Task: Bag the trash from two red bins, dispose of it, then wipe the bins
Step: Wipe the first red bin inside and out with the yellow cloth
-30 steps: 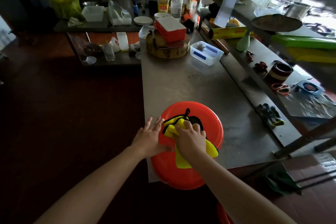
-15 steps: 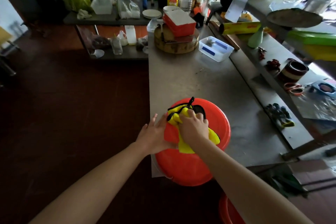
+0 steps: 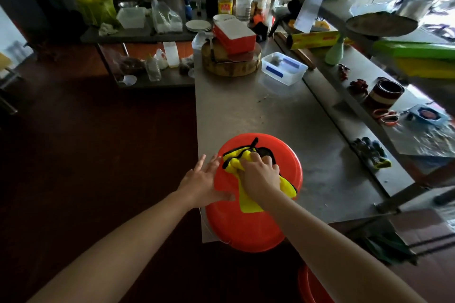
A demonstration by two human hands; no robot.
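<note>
A red bin lies upside down on the near left corner of the steel table, its round base facing up and partly overhanging the edge. My right hand grips a bunched yellow cloth with black trim and presses it on the bin's base. My left hand rests flat against the bin's left side, fingers spread. Part of a second red bin shows on the floor at the bottom edge, under my right arm.
Farther along the table stand a round wooden chopping block with a red and white box, and a clear plastic tub. A lower shelf on the right holds gloves, scissors and a tape roll. Dark open floor lies to the left.
My right hand has rubbed the cloth a little toward the far left of the bin's base. The left hand stays on the bin's side. The view has shifted slightly.
</note>
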